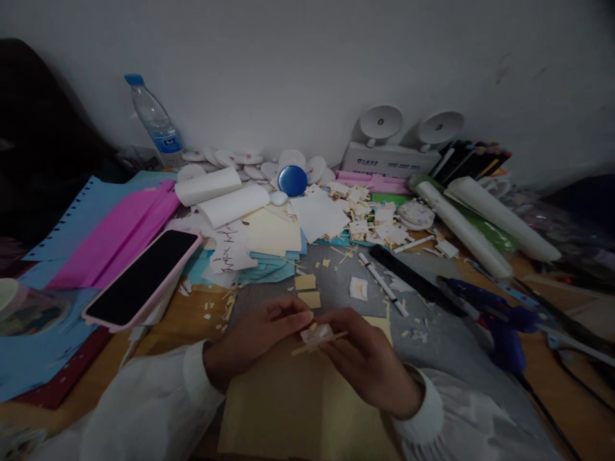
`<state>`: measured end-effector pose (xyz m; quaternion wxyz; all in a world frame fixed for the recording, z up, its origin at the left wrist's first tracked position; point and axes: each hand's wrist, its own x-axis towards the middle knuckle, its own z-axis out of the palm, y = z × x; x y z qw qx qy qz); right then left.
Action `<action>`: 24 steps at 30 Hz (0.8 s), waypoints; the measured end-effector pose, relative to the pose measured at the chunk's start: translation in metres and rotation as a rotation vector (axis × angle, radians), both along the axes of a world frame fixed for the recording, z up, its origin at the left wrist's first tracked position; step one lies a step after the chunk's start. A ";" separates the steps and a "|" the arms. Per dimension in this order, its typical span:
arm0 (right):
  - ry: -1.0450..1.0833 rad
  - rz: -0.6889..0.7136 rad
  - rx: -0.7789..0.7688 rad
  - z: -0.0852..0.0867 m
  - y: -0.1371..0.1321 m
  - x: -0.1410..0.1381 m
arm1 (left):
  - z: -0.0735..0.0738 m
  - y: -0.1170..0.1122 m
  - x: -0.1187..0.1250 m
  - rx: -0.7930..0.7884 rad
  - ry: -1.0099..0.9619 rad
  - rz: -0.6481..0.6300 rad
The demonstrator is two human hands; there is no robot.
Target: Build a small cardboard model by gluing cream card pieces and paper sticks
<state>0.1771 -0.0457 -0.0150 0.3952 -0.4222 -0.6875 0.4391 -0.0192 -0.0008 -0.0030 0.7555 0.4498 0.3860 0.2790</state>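
Note:
My left hand (266, 333) and my right hand (368, 355) meet over a folded tan sheet of paper (273, 403). Between them is a small whitish paper piece (316, 335) with a thin beige strip (302, 350) across its near side. My right fingers are closed on its right edge, while the left thumb and index finger pinch at its upper left. Fingers cover part of the piece, so its exact shape cannot be made out. Just beyond lie two small tan paper rectangles (309, 299) and a small white square piece (358, 288).
A phone (144, 275) lies at left beside pink paper (115, 237). A water bottle (156, 121) leans by the wall. Beige cutouts (365, 208) are heaped behind the grey mat (432, 352). At right are a white pen (383, 283), a black cutter-like tool (413, 278) and a blue glue gun (500, 320).

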 end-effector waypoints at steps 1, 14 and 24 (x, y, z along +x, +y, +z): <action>0.018 -0.007 -0.012 0.000 0.000 0.000 | 0.002 0.000 0.000 0.031 0.006 0.007; 0.150 -0.025 -0.170 0.004 -0.001 -0.003 | 0.002 -0.007 -0.002 0.264 0.082 0.060; 0.154 -0.028 -0.168 0.006 -0.001 -0.003 | -0.001 -0.011 -0.003 0.359 0.148 0.076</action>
